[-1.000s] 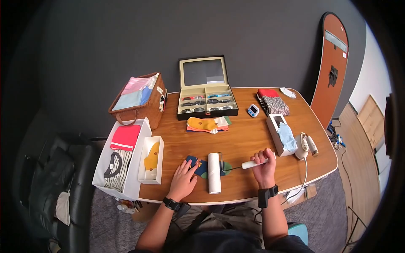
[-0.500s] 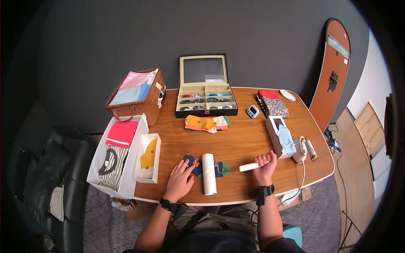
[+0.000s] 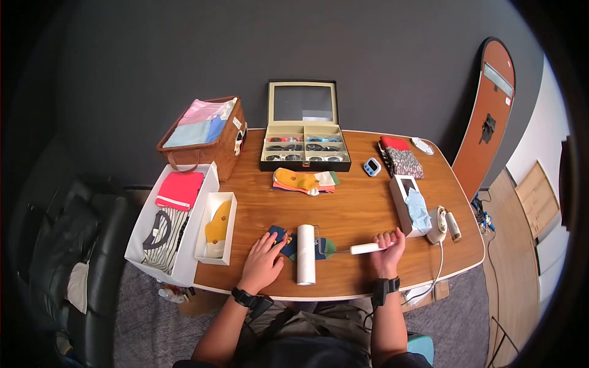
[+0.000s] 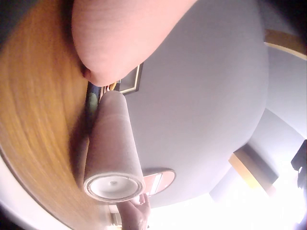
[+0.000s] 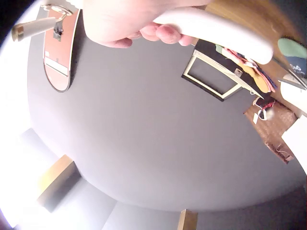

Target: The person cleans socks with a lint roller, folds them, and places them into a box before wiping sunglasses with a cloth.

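A white lint roller [image 3: 306, 254] lies across a navy and green sock [image 3: 327, 247] near the table's front edge. My right hand [image 3: 388, 251] grips its white handle [image 3: 365, 248], fingers curled round it; the right wrist view shows the same handle [image 5: 218, 33] in the hand [image 5: 129, 19]. Fingers spread, my left hand [image 3: 262, 264] rests on the sock's left end, left of the roller. In the left wrist view the roller [image 4: 112, 143] stands beyond the near hand [image 4: 120, 38].
Folded socks [image 3: 302, 181] lie behind the roller, before an open eyewear case [image 3: 307, 165]. White boxes [image 3: 207, 172] and a wicker basket [image 3: 211, 153] are at left. A tissue box [image 3: 402, 211], timer [image 3: 372, 167], folded cloths [image 3: 402, 159] and corded device [image 3: 437, 233] are at right.
The roller has shifted slightly left over the sock since a second ago, and the right hand has moved with its handle. The left hand stays on the sock. The head view has also shifted.
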`<action>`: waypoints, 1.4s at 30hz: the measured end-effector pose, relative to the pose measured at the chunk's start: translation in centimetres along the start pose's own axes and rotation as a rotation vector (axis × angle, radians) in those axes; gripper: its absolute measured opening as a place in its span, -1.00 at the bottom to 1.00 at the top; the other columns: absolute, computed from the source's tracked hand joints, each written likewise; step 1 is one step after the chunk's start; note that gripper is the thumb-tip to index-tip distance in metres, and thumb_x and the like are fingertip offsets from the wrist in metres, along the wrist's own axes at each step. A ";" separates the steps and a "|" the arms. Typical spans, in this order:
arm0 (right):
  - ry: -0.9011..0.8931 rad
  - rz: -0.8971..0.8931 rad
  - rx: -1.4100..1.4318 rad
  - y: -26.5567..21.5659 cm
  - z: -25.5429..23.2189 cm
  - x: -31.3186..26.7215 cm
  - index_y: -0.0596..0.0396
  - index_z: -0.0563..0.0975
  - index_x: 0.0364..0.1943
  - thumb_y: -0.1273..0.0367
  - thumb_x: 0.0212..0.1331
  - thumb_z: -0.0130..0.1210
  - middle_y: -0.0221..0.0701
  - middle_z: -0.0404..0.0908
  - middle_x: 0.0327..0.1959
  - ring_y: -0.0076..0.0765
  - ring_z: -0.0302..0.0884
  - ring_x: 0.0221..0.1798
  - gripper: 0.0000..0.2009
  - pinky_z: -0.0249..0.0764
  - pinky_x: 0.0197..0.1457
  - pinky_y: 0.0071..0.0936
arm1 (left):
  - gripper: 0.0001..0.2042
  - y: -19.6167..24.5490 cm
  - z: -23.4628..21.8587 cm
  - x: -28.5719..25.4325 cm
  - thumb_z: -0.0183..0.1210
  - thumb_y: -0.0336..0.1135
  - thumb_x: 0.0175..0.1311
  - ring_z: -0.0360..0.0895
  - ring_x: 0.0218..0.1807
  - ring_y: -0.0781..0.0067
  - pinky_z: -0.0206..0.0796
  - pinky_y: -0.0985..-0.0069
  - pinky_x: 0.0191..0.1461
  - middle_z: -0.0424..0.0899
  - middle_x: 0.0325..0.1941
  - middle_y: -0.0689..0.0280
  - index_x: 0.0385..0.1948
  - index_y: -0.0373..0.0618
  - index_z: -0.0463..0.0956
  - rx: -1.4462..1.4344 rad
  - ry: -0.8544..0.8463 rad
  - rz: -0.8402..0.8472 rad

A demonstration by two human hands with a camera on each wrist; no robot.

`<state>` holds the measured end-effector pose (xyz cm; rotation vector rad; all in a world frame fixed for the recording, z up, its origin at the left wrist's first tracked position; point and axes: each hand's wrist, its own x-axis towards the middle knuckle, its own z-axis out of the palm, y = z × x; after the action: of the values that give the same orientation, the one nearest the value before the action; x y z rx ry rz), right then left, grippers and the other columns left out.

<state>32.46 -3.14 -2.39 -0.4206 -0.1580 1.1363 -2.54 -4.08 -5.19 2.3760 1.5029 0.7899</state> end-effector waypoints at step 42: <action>-0.093 -0.021 -0.098 -1.9 0.1 -0.4 -0.13 0.30 -0.55 0.24 0.40 0.09 -0.59 0.13 -0.70 -0.53 0.10 -0.60 -0.67 0.31 -0.25 -0.42 | -0.51 -0.3 0.2 -0.1 0.14 -0.26 0.30 0.19 0.53 -0.05 -0.01 0.07 0.57 0.35 0.47 0.02 0.30 -0.04 0.47 -0.009 0.009 0.021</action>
<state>33.85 -4.19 -1.51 -0.4524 -0.3000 1.1313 -2.66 -3.98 -5.55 2.3880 1.4774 0.8118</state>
